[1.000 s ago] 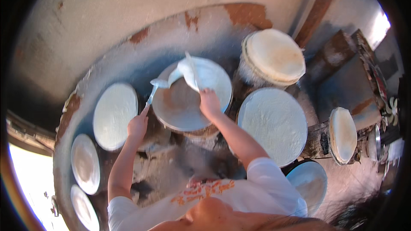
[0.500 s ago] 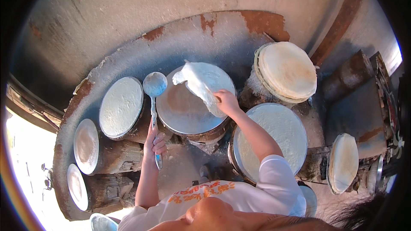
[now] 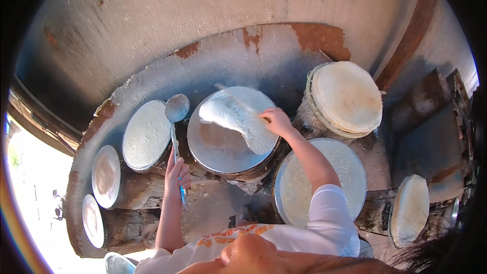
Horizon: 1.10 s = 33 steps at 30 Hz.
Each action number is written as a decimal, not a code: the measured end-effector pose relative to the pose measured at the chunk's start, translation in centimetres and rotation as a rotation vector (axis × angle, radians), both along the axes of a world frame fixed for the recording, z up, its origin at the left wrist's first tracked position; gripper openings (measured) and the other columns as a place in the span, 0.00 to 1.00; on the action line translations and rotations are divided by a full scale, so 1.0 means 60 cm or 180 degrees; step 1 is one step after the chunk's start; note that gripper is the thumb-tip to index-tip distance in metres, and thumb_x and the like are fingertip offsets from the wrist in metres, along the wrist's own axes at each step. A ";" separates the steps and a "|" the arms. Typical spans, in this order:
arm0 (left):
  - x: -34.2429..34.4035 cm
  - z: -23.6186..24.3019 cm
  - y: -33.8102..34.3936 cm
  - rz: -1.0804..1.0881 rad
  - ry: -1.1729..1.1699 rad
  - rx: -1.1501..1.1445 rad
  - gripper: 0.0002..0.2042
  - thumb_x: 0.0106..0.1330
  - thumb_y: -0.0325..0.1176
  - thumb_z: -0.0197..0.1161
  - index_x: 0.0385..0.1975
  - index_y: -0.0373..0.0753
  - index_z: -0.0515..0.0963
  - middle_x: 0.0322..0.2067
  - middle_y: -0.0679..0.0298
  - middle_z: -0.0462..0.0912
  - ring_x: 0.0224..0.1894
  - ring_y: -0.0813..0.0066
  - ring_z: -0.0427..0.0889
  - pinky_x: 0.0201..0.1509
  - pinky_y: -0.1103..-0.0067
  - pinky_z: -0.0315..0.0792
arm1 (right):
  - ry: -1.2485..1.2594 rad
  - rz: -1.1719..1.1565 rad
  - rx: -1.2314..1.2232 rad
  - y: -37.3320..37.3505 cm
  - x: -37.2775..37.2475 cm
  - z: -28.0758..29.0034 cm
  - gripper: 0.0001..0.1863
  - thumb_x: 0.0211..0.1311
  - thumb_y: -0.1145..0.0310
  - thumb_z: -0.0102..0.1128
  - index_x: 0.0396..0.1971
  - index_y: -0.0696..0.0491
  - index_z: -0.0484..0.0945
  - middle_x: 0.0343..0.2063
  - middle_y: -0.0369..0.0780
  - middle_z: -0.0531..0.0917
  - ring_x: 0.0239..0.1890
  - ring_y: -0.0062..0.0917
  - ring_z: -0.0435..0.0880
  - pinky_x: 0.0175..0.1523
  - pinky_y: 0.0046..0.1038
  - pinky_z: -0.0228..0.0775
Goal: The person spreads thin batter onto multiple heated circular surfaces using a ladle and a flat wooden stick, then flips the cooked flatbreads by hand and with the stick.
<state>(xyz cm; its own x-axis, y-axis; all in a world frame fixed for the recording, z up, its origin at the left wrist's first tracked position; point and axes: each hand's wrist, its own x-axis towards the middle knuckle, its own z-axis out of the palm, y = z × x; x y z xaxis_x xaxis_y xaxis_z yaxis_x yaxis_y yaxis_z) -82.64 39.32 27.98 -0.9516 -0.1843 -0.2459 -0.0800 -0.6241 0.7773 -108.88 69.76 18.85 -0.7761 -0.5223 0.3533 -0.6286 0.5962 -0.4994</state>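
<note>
My left hand (image 3: pixel 177 173) is closed around the handle of a metal ladle (image 3: pixel 177 107). The ladle's bowl points away from me, just left of the middle round griddle (image 3: pixel 215 160). My right hand (image 3: pixel 276 121) grips a batter spreader over the right side of that griddle; its blade is mostly lost in the white batter. Wet white batter (image 3: pixel 220 111) covers the far and right parts of the plate in a curved sheet. The near left part of the metal is bare and brownish.
Batter-covered griddles stand at the left (image 3: pixel 147 134) and right (image 3: pixel 324 172). Stacked pale flatbreads (image 3: pixel 346 96) lie at the far right, with another pale round stack (image 3: pixel 410 210) nearer. Two whitish round plates, one farther (image 3: pixel 106 176) and one nearer (image 3: pixel 93 220), stand left. A curved rusty wall rises behind.
My right hand has swept the spreader a little to the right, and the batter sheet now curves over the plate's right side. The ladle stays upright in my left hand. The view has shifted slightly.
</note>
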 end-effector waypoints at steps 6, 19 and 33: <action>0.012 -0.001 -0.011 0.0441 -0.0266 -0.0371 0.26 0.71 0.30 0.48 0.67 0.59 0.53 0.14 0.75 0.55 0.09 0.90 0.52 0.09 0.90 0.48 | -0.0189 0.0994 -0.0036 -0.073 0.051 -0.009 0.20 0.43 0.77 0.59 0.40 0.51 0.82 0.40 0.41 0.82 0.43 0.36 0.79 0.50 0.33 0.70; 0.051 -0.003 -0.028 0.0616 -0.0894 -0.1279 0.29 0.69 0.28 0.50 0.68 0.57 0.52 0.13 0.75 0.57 0.10 0.89 0.53 0.10 0.88 0.51 | -0.1368 0.1578 0.0075 0.009 -0.034 -0.002 0.22 0.36 0.78 0.63 0.38 0.48 0.84 0.32 0.37 0.84 0.26 0.24 0.78 0.34 0.25 0.70; 0.103 -0.025 0.079 -0.0530 -0.1690 -0.1395 0.31 0.65 0.25 0.50 0.68 0.55 0.51 0.11 0.73 0.59 0.08 0.83 0.59 0.10 0.83 0.58 | -0.1703 0.0802 -0.0512 0.169 0.014 0.013 0.21 0.33 0.82 0.62 0.36 0.55 0.83 0.34 0.39 0.83 0.30 0.26 0.80 0.36 0.24 0.71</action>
<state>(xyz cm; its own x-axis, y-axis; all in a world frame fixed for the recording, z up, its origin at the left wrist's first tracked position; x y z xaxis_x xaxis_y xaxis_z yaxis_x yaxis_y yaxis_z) -76.47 44.08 26.47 -0.7479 -0.2349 -0.6209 -0.5849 -0.2093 0.7836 -108.01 79.92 19.62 -0.7272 -0.6853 0.0384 -0.3778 0.3529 -0.8560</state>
